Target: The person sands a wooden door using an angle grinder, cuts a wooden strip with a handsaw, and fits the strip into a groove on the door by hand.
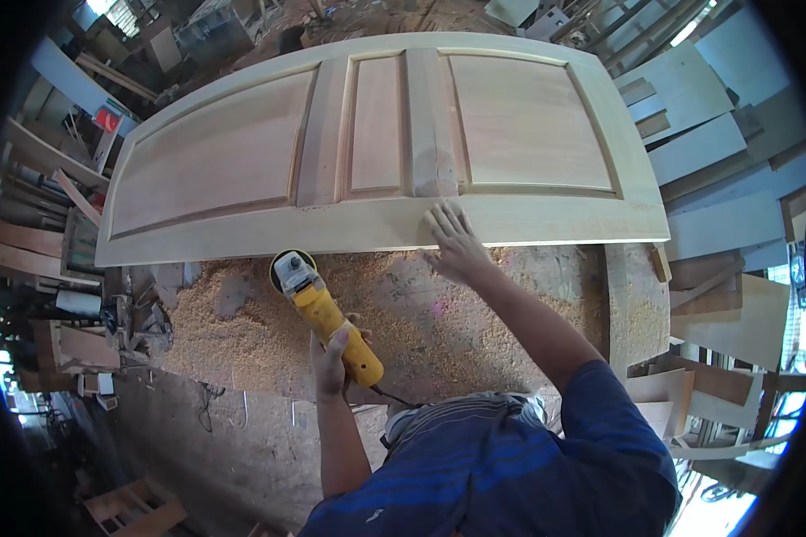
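Observation:
A pale wooden panel door (358, 215) lies flat across the bench, with three recessed panels. My left hand (333, 356) is wrapped around the body of a yellow angle grinder (321, 309), its round disc end close to the door's near edge. A dark cord runs from the grinder's rear towards my waist. My right hand (457, 240) rests on the door's near rail with its fingers stretched out, just below a darker patch on the upright strip. Its palm reaches past the door's edge. The grinder's disc face is hidden.
Sawdust and shavings (242, 331) cover the workbench (546, 313) in front of the door. Boards and sheets (725, 224) lean along the right side. Wood offcuts (27, 242) are stacked on the left. A slatted wooden frame (134, 508) stands on the floor at lower left.

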### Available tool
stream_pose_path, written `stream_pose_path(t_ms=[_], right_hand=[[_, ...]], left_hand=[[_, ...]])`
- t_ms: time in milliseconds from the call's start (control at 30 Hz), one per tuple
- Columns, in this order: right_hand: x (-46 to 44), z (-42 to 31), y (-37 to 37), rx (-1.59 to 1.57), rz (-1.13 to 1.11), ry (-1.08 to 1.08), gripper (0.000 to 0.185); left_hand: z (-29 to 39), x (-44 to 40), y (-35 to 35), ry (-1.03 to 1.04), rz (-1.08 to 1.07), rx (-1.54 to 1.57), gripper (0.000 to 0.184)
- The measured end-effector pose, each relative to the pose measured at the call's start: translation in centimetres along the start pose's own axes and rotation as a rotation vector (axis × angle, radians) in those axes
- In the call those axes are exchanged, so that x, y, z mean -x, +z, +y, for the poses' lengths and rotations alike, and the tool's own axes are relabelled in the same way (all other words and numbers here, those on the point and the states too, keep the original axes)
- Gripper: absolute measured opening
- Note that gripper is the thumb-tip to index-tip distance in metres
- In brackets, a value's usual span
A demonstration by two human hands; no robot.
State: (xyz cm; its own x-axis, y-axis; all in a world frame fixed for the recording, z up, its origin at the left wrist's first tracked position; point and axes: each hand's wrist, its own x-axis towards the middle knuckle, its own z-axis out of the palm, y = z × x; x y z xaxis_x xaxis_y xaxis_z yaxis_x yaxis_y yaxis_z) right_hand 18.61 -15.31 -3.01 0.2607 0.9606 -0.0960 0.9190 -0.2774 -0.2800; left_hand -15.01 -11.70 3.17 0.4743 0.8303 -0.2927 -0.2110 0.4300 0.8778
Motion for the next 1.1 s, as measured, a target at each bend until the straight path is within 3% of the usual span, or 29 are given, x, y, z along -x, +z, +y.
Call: stream_pose_path(t_ms=[200, 333, 433, 533, 633, 833, 1100], right_hand=[[-6.6, 4.4, -0.7, 0.045, 0.048, -0.016, 0.096], [-5.0, 3.3, 0.9, 0.121, 0.124, -0.127, 0.1], [-2.6, 2.4, 0.6, -0.099, 0.068, -0.196, 0.1], [-3.2, 3.0, -0.8, -0.171, -0.012, -0.178, 0.103], [-5.3, 2.5, 1.0, -0.01, 0.102, -0.062, 0.098], [-1.6, 0.0, 0.9, -0.171, -0.055, -0.242, 0.094], [5.2, 10.4, -0.7, 0.021, 0.21, 0.398, 0.094]], left_hand=[[-1.1, 0.0, 0.5, -0.007, 0.11, -0.035, 0.063], [-1.7, -1.2, 1.6, -0.025, 0.137, -0.06, 0.068], [-2.3, -2.4, 2.3, -0.041, 0.136, -0.089, 0.067], [-2.7, -3.6, 3.3, -0.057, 0.117, -0.109, 0.063], [-3.1, -4.5, 4.3, -0.08, 0.102, -0.14, 0.059], [-3.3, -4.8, 5.0, -0.11, 0.083, -0.168, 0.057], [-2.6, -3.0, 2.2, -0.016, 0.07, -0.194, 0.051]])
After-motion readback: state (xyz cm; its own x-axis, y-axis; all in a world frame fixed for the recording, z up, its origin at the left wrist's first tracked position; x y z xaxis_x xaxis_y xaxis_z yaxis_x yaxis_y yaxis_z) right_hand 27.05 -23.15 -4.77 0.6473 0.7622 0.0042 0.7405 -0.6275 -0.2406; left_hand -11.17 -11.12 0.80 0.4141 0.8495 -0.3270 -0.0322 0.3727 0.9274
